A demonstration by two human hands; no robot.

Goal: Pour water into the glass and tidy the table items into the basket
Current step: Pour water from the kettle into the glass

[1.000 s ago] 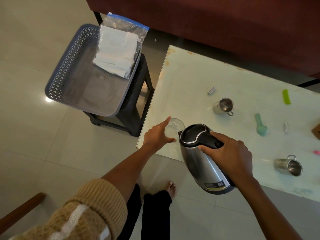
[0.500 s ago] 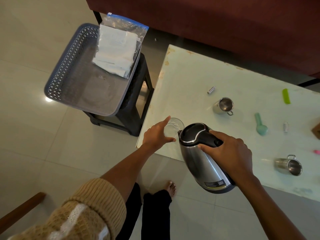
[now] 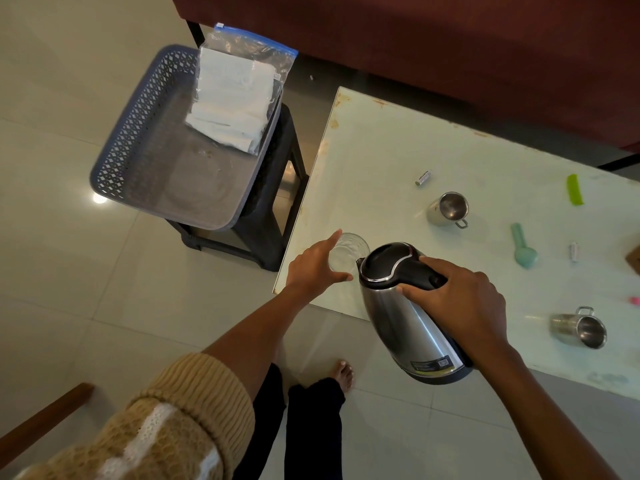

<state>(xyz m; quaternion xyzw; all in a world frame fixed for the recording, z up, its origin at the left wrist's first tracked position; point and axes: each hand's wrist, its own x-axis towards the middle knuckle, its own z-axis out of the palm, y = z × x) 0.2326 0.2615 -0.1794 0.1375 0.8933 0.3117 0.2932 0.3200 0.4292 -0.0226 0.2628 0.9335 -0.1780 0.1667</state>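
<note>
My left arm wears a pushed-up tan knitted sleeve (image 3: 166,427) with white stripes; dark trousers (image 3: 311,427), bare foot (image 3: 343,374), lower frame.

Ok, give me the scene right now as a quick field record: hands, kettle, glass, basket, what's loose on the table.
left hand: wrapped round the glass, near the table corner
right hand: gripping the kettle handle
kettle: tilted, spout at the glass rim
water: cannot tell
basket: on a stool, holds a plastic bag
loose on table: two steel cups, two batteries, green comb, teal scoop
</note>
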